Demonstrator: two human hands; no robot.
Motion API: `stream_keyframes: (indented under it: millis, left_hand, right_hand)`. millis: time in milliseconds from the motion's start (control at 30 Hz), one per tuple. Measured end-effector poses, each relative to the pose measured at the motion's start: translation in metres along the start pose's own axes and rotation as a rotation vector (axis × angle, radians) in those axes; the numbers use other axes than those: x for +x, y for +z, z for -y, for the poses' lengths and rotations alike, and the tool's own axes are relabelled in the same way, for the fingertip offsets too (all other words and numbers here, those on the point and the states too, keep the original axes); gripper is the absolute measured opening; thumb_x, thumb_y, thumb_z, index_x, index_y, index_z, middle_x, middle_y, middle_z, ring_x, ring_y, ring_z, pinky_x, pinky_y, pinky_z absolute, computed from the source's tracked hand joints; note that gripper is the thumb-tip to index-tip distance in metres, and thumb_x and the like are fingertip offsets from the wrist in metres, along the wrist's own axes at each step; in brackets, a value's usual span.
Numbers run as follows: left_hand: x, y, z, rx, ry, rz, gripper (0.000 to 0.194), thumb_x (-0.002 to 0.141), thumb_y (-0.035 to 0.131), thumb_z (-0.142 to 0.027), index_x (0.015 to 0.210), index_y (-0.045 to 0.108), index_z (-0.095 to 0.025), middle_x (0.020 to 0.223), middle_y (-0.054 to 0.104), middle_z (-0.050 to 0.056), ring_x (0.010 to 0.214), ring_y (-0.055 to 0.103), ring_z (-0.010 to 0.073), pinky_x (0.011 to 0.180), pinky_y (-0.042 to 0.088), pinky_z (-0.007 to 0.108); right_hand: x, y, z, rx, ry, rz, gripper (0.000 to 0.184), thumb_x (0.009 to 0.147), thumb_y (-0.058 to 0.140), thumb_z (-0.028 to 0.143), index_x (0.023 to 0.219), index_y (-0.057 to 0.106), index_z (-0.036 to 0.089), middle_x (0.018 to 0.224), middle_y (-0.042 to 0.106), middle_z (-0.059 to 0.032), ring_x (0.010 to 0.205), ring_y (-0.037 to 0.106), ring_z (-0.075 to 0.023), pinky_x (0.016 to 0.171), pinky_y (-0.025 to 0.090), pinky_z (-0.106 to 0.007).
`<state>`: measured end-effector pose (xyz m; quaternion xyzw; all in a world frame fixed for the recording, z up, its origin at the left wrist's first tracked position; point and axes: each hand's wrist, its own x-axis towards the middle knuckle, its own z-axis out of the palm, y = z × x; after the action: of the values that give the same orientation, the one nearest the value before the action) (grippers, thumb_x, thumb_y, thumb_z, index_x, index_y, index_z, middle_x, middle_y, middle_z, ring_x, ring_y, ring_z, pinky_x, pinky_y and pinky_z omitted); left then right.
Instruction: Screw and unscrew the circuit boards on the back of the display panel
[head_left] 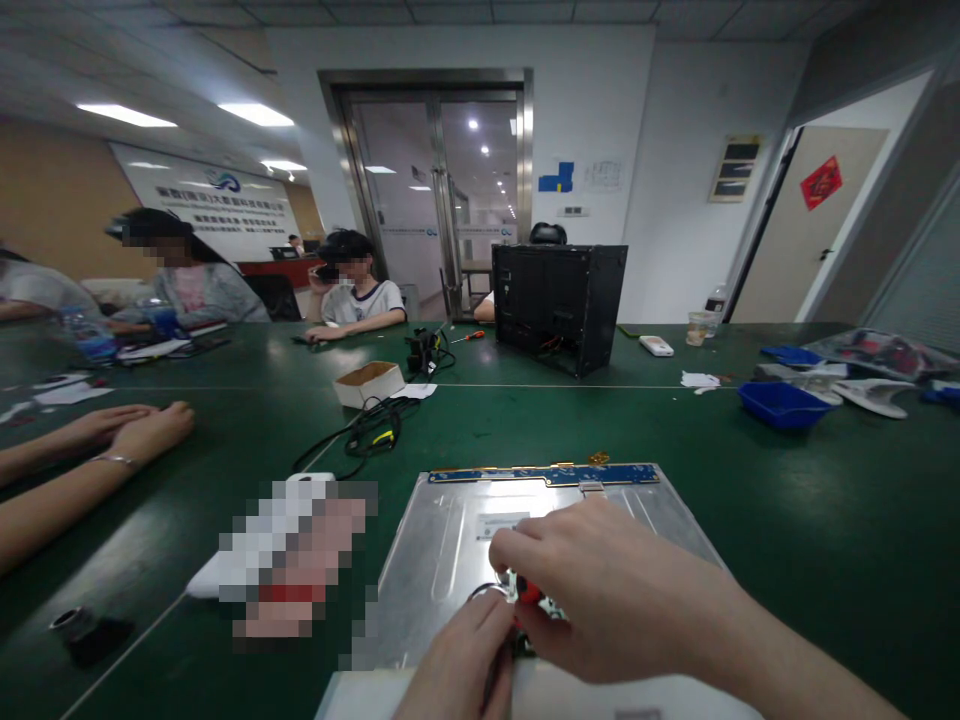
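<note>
A flat metal display panel (431, 550) lies on the green table in front of me, a narrow blue circuit board (525, 477) along its far edge. Over the panel's near part, my right hand (600, 580) is closed around a small red and black object (529, 590), mostly covered by the fingers. My left hand (469, 645) is closed just beside it, its fingertips close to the right hand's. A shiny bit shows between the two hands, too small to name. What the left fingers hold is hidden.
A black computer case (559, 305) stands across the table. A cardboard box (367, 384) and black cables (371, 430) lie left of centre, a blue tray (784, 404) at right. Another person's hands (142, 430) rest at left. Other people sit behind.
</note>
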<state>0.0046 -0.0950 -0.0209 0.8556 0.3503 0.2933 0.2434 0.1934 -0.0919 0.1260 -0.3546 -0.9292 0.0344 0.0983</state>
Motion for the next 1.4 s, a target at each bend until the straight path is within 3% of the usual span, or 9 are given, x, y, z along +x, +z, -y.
stream_keyframes:
  millis: [333, 500, 667, 767, 900, 1067, 1233, 1333, 1400]
  left_hand:
    - [0.000, 0.000, 0.004, -0.004, -0.006, -0.005, 0.036, 0.079, 0.045, -0.007, 0.107, 0.062, -0.021, 0.105, 0.066, 0.009, 0.096, 0.063, 0.0231, 0.084, 0.053, 0.031]
    - [-0.001, 0.001, 0.004, 0.002, -0.019, -0.006, 0.033, 0.080, 0.045, -0.010, 0.107, 0.063, -0.019, 0.105, 0.066, 0.011, 0.096, 0.063, 0.0237, 0.088, 0.052, 0.033]
    - [-0.003, 0.005, 0.009, -0.001, -0.024, 0.009, 0.034, 0.080, 0.046, -0.010, 0.110, 0.061, -0.019, 0.111, 0.065, 0.013, 0.100, 0.062, 0.0246, 0.092, 0.051, 0.035]
    - [-0.006, 0.009, 0.013, 0.007, -0.015, -0.021, 0.039, 0.080, 0.045, -0.010, 0.116, 0.059, -0.019, 0.116, 0.064, 0.013, 0.105, 0.061, 0.0254, 0.093, 0.050, 0.036]
    - [-0.005, 0.006, 0.010, 0.019, -0.018, 0.001, 0.037, 0.081, 0.046, -0.010, 0.113, 0.060, -0.021, 0.112, 0.065, 0.010, 0.104, 0.062, 0.0243, 0.091, 0.052, 0.034]
    - [0.000, -0.002, 0.001, 0.002, -0.013, 0.007, 0.034, 0.080, 0.045, -0.009, 0.108, 0.060, -0.020, 0.107, 0.065, 0.010, 0.098, 0.063, 0.0227, 0.088, 0.052, 0.032]
    - [-0.001, 0.001, 0.003, -0.021, -0.032, 0.026, 0.031, 0.080, 0.046, -0.010, 0.106, 0.061, -0.019, 0.107, 0.065, 0.011, 0.097, 0.063, 0.0242, 0.088, 0.052, 0.033]
    - [-0.003, 0.002, 0.005, -0.019, -0.031, -0.009, 0.036, 0.079, 0.048, -0.010, 0.111, 0.062, -0.019, 0.110, 0.065, 0.012, 0.101, 0.062, 0.0256, 0.090, 0.052, 0.035]
    - [-0.003, 0.001, 0.003, -0.014, -0.023, -0.017, 0.037, 0.078, 0.048, -0.010, 0.111, 0.063, -0.020, 0.107, 0.066, 0.010, 0.098, 0.063, 0.0250, 0.089, 0.052, 0.034]
  right_hand:
    - [0.004, -0.001, -0.002, 0.001, 0.025, 0.042, 0.018, 0.088, 0.058, 0.041, 0.084, 0.058, 0.023, 0.070, 0.068, 0.0020, 0.057, 0.055, -0.0132, 0.049, 0.016, -0.028]
    - [0.002, 0.001, -0.001, -0.027, 0.014, 0.023, 0.008, 0.085, 0.056, 0.029, 0.088, 0.057, 0.022, 0.074, 0.068, 0.0007, 0.057, 0.054, -0.0133, 0.047, 0.016, -0.028]
    - [0.000, -0.001, 0.000, -0.016, -0.031, 0.019, 0.014, 0.080, 0.055, 0.025, 0.093, 0.054, 0.021, 0.082, 0.067, -0.0007, 0.061, 0.055, -0.0139, 0.047, 0.018, -0.028]
    - [0.001, -0.001, 0.000, -0.006, -0.019, 0.034, 0.013, 0.085, 0.055, 0.032, 0.093, 0.055, 0.022, 0.080, 0.067, -0.0003, 0.060, 0.054, -0.0132, 0.048, 0.018, -0.028]
    - [0.003, 0.000, -0.002, 0.015, 0.005, 0.038, 0.025, 0.089, 0.055, 0.047, 0.084, 0.057, 0.023, 0.072, 0.067, 0.0020, 0.059, 0.055, -0.0123, 0.049, 0.016, -0.028]
    - [0.003, 0.000, -0.002, -0.030, 0.003, 0.014, 0.008, 0.088, 0.053, 0.030, 0.089, 0.056, 0.022, 0.075, 0.067, 0.0015, 0.057, 0.053, -0.0122, 0.048, 0.015, -0.029]
    - [0.001, -0.002, 0.000, -0.003, -0.030, 0.012, 0.017, 0.078, 0.055, 0.026, 0.094, 0.053, 0.021, 0.082, 0.067, -0.0007, 0.061, 0.055, -0.0139, 0.047, 0.019, -0.028]
    - [0.001, -0.003, 0.000, 0.016, -0.021, 0.026, 0.014, 0.084, 0.057, 0.034, 0.091, 0.055, 0.022, 0.078, 0.067, 0.0005, 0.061, 0.058, -0.0144, 0.048, 0.019, -0.028]
    - [0.002, -0.003, -0.001, 0.034, 0.001, 0.040, 0.022, 0.088, 0.056, 0.044, 0.087, 0.057, 0.022, 0.075, 0.068, 0.0010, 0.061, 0.059, -0.0146, 0.048, 0.019, -0.028]
